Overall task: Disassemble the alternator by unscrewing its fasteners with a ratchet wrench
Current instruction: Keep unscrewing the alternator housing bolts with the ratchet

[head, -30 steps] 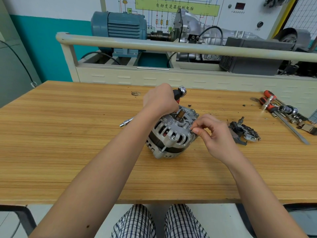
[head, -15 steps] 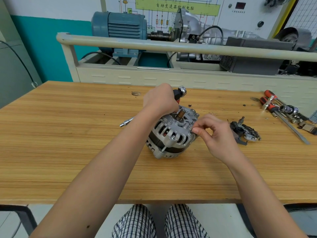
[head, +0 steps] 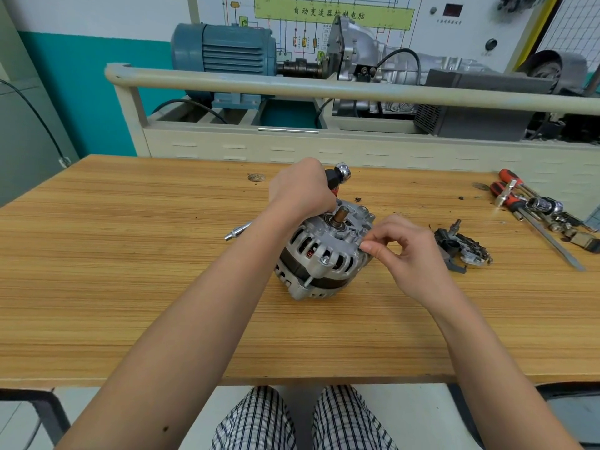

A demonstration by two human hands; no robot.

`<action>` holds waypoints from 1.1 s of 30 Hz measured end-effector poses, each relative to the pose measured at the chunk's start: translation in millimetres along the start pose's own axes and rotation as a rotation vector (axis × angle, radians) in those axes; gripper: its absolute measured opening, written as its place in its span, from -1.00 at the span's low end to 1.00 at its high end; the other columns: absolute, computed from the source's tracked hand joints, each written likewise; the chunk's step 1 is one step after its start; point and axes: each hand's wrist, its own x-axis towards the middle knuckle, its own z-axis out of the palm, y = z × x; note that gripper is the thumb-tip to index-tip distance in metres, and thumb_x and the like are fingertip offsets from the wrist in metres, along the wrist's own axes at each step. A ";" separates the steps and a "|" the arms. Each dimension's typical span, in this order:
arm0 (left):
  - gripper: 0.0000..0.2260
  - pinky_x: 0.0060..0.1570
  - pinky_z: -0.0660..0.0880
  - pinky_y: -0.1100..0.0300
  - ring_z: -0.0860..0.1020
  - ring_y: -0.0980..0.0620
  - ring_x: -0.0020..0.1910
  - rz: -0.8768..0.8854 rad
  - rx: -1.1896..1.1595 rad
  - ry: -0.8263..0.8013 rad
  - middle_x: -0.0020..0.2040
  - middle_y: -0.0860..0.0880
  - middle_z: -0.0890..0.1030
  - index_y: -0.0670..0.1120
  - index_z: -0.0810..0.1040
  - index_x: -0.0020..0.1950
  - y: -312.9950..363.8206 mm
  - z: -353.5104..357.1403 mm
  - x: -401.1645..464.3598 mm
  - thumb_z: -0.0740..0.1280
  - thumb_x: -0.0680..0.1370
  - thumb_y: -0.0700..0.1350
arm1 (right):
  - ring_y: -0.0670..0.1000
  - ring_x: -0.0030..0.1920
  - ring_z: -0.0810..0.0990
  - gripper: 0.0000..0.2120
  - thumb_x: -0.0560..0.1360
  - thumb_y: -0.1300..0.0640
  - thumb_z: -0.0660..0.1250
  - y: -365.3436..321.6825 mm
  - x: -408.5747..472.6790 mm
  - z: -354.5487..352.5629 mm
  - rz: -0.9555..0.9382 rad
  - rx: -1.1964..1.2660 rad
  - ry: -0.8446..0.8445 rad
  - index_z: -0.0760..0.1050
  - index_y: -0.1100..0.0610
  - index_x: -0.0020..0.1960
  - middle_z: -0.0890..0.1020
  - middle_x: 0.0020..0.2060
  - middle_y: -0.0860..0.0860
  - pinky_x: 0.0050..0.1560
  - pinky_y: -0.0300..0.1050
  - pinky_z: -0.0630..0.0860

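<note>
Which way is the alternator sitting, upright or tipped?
Tipped. The alternator leans on the table, its shaft angled up and away from the camera.

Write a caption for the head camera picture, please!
Left hand grips ratchet wrench; right hand pinches alternator edge.

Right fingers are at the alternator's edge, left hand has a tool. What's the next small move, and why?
Probably keep twisting the fastener out by fingertips: the right hand pinches at the rim of the alternator, while the left hand grips the ratchet wrench away from that spot.
</note>
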 end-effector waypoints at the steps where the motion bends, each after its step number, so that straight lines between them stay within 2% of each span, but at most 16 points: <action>1: -0.68 -0.46 0.25 0.22 0.44 0.06 -0.38 0.000 -0.001 0.000 -0.33 0.00 0.48 -0.02 0.30 -0.29 -0.2 -0.2 0.2 0.46 0.41 -0.08 | -0.04 -0.18 0.54 -0.94 0.45 0.19 0.41 1.0 0.2 0.4 -0.012 -0.013 0.000 0.58 0.05 -0.15 0.58 -0.23 -0.07 -0.12 -0.24 0.46; 5: -0.69 -0.46 0.26 0.22 0.44 0.06 -0.37 0.003 0.000 0.000 -0.33 0.00 0.48 -0.03 0.30 -0.29 -0.5 -0.5 0.5 0.46 0.40 -0.09 | -0.17 -0.15 0.52 -0.83 0.47 0.33 0.38 0.2 0.8 0.8 -0.058 -0.041 -0.026 0.55 0.06 -0.13 0.54 -0.19 -0.16 -0.10 -0.36 0.42; 8: -0.70 -0.45 0.28 0.22 0.45 0.05 -0.36 0.004 -0.001 -0.005 -0.33 0.00 0.49 -0.03 0.32 -0.28 -0.3 0.0 0.5 0.46 0.40 -0.09 | -0.16 -0.11 0.52 -0.81 0.49 0.37 0.34 1.3 -0.3 -3.1 -0.054 0.000 -0.045 0.57 0.09 -0.08 0.54 -0.15 -0.15 -0.06 -0.35 0.43; 11: -0.71 -0.45 0.29 0.21 0.46 0.04 -0.36 -0.002 -0.002 -0.005 -0.32 0.00 0.49 -0.03 0.33 -0.28 -0.4 0.5 0.9 0.46 0.41 -0.09 | -0.09 -0.10 0.54 -0.87 0.49 0.23 0.37 -1.2 -2.0 -8.1 0.008 0.108 0.004 0.58 0.01 -0.07 0.58 -0.14 -0.09 -0.05 -0.28 0.46; 13: -0.70 -0.44 0.31 0.21 0.46 0.04 -0.36 0.000 -0.002 -0.004 -0.32 0.00 0.49 -0.03 0.32 -0.28 -0.4 0.4 0.9 0.46 0.41 -0.08 | -0.06 -0.17 0.54 -0.96 0.42 0.06 0.39 -4.1 -0.8 -6.4 0.045 0.097 0.002 0.58 -0.02 -0.12 0.59 -0.20 -0.07 -0.09 -0.24 0.47; 14: -0.70 -0.44 0.31 0.21 0.46 0.04 -0.36 0.002 -0.002 -0.005 -0.32 0.00 0.49 -0.03 0.31 -0.28 -0.2 0.8 0.8 0.46 0.41 -0.08 | -0.03 -0.19 0.54 -0.95 0.40 0.04 0.40 -4.7 -0.5 -4.6 0.052 0.068 -0.002 0.59 -0.01 -0.15 0.59 -0.23 -0.06 -0.11 -0.20 0.49; 17: -0.70 -0.44 0.32 0.22 0.46 0.04 -0.36 0.000 0.003 -0.003 -0.33 -0.01 0.49 -0.03 0.32 -0.28 -0.2 1.0 0.8 0.46 0.40 -0.08 | 0.03 -0.20 0.56 -0.91 0.42 0.20 0.45 -4.6 -0.1 0.1 0.015 0.014 0.020 0.59 0.03 -0.17 0.60 -0.25 -0.03 -0.13 -0.08 0.50; 21: -0.70 -0.45 0.29 0.21 0.45 0.05 -0.36 -0.004 0.000 -0.001 -0.32 0.00 0.48 -0.03 0.32 -0.28 -0.6 1.3 1.8 0.46 0.41 -0.07 | -0.05 -0.16 0.55 -0.80 0.45 0.34 0.40 -4.1 0.1 1.8 -0.017 0.005 -0.003 0.57 0.04 -0.15 0.57 -0.22 -0.11 -0.10 -0.20 0.46; 24: -0.71 -0.45 0.30 0.21 0.45 0.04 -0.36 -0.003 0.003 0.000 -0.33 0.00 0.48 -0.03 0.33 -0.28 -0.6 1.9 2.1 0.46 0.40 -0.08 | -0.07 -0.12 0.55 -0.82 0.48 0.36 0.36 -1.8 0.6 -1.1 -0.012 0.051 -0.028 0.58 0.08 -0.12 0.57 -0.18 -0.12 -0.06 -0.23 0.46; 27: -0.73 -0.44 0.30 0.22 0.45 0.04 -0.37 -0.001 0.007 0.003 -0.34 0.00 0.48 -0.04 0.36 -0.28 -1.3 2.2 3.0 0.47 0.40 -0.07 | -0.07 -0.11 0.54 -0.92 0.49 0.21 0.36 -0.7 0.0 -6.0 0.022 0.126 0.005 0.60 0.06 -0.08 0.59 -0.16 -0.06 -0.07 -0.26 0.46; 30: -0.73 -0.45 0.29 0.22 0.45 0.04 -0.38 0.003 0.009 0.003 -0.35 0.00 0.48 -0.04 0.35 -0.28 -1.5 2.3 3.6 0.46 0.40 -0.08 | -0.03 -0.18 0.53 -0.95 0.40 0.01 0.38 -3.1 -0.2 -3.7 0.066 0.098 0.024 0.57 -0.04 -0.16 0.59 -0.22 -0.05 -0.12 -0.21 0.47; 33: -0.72 -0.44 0.31 0.22 0.45 0.04 -0.37 0.004 0.014 0.001 -0.34 0.00 0.49 -0.03 0.34 -0.28 -1.6 2.8 3.9 0.46 0.40 -0.08 | 0.00 -0.22 0.53 -0.94 0.38 0.01 0.39 -3.8 0.5 0.1 0.049 0.039 0.021 0.56 -0.02 -0.20 0.58 -0.26 -0.04 -0.14 -0.17 0.47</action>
